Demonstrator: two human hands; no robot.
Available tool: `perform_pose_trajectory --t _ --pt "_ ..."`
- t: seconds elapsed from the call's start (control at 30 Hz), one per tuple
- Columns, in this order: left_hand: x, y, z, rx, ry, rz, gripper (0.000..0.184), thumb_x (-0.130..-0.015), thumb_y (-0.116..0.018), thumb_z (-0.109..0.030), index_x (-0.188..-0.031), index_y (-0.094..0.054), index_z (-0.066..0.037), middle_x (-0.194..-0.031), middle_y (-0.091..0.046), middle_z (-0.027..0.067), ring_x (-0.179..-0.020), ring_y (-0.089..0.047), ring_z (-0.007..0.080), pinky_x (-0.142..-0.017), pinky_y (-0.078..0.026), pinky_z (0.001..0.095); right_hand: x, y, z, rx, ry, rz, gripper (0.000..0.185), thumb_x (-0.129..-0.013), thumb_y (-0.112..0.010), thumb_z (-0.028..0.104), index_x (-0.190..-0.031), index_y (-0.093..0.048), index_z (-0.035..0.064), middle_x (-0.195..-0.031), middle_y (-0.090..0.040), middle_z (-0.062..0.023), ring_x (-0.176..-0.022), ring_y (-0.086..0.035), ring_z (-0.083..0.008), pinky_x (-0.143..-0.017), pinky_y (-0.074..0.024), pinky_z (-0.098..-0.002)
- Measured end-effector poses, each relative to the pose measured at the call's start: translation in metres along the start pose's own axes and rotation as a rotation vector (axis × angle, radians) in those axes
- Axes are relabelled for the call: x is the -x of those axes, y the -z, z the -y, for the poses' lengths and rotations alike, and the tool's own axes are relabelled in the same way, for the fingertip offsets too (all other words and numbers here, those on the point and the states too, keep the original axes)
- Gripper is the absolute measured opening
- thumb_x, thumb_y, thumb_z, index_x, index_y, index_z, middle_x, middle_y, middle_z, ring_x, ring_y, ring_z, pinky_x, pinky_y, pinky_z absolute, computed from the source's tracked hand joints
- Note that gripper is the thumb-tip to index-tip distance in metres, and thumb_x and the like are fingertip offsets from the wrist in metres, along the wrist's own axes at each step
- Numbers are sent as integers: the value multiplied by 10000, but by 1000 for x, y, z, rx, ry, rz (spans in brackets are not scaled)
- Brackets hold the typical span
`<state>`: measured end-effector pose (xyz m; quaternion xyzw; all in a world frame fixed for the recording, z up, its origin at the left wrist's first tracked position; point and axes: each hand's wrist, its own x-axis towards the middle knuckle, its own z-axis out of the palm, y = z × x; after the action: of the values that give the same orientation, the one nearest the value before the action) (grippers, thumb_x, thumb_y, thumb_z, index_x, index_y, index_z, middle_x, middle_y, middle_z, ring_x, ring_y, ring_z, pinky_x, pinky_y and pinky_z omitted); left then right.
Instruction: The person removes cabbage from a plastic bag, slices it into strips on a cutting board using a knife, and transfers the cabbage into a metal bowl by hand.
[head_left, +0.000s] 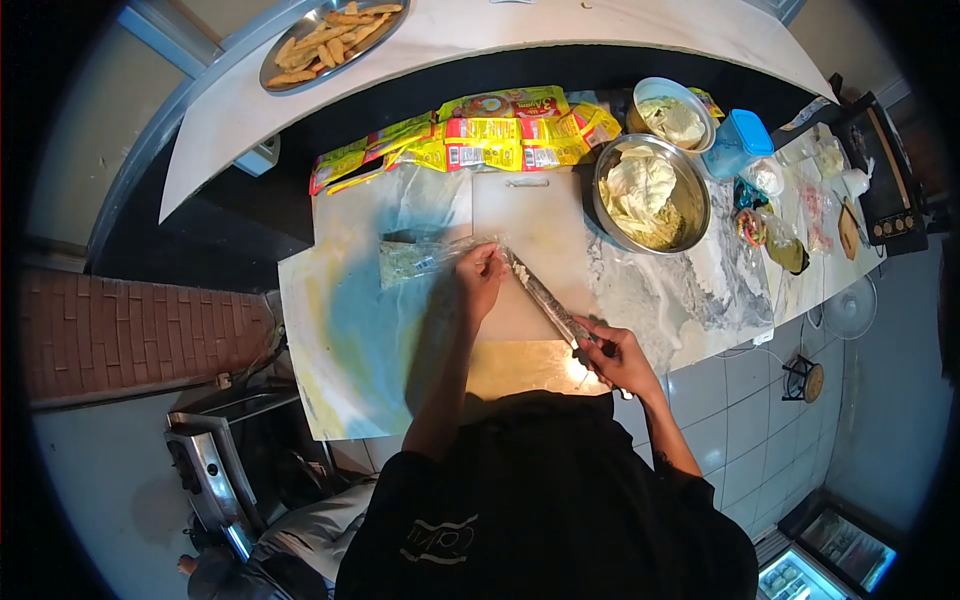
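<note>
While the right hand point(624, 360) grips a knife point(548, 301), the left hand point(480, 278) touches a bag point(412, 263), grip unclear

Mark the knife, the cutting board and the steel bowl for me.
Knife point(545, 297): head view, middle of the blade.
Cutting board point(530, 215): head view, bare surface below its slot.
Steel bowl point(691, 204): head view, inner wall, right side.

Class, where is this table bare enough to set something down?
Bare: the table left of the left forearm, between plastic bag and near edge; also between right hand and steel bowl. Crowded: packets along the back, bags at the right.
</note>
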<state>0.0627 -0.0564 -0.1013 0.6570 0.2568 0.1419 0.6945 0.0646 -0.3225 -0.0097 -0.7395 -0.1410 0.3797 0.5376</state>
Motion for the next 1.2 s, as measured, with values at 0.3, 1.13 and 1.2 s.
perform_pose_trajectory --t 0.3,1.13,1.2 --pt "12 5 -33 -249 -175 -42 160 -938 -582 1 -1070 -659 49 -968 -632 126 -701 -674 163 -587 -593 269 -15 13 14 145 98 41 396 -981 -593 130 -1370 -559 67 -541 -499 43 -416 -404 -34 -404 -335 -230" --pt "59 37 -109 -172 -425 -33 226 -908 -642 -6 -1130 -671 22 -946 -651 150 -809 -676 207 -685 -573 289 -100 29 146 319 82 748 557 -868 -453 -6 -1424 -447 22 -771 -572 -80 -564 -551 -113 -483 -474 -264" --pt "69 38 -118 -181 -393 130 248 -940 -610 -8 -1182 -643 33 -1061 -611 104 -952 -649 163 -844 -540 257 -103 30 147 256 119 794 522 -913 -476 -22 -1430 -452 51 -735 -560 -37 -516 -516 -80 -484 -442 -227"
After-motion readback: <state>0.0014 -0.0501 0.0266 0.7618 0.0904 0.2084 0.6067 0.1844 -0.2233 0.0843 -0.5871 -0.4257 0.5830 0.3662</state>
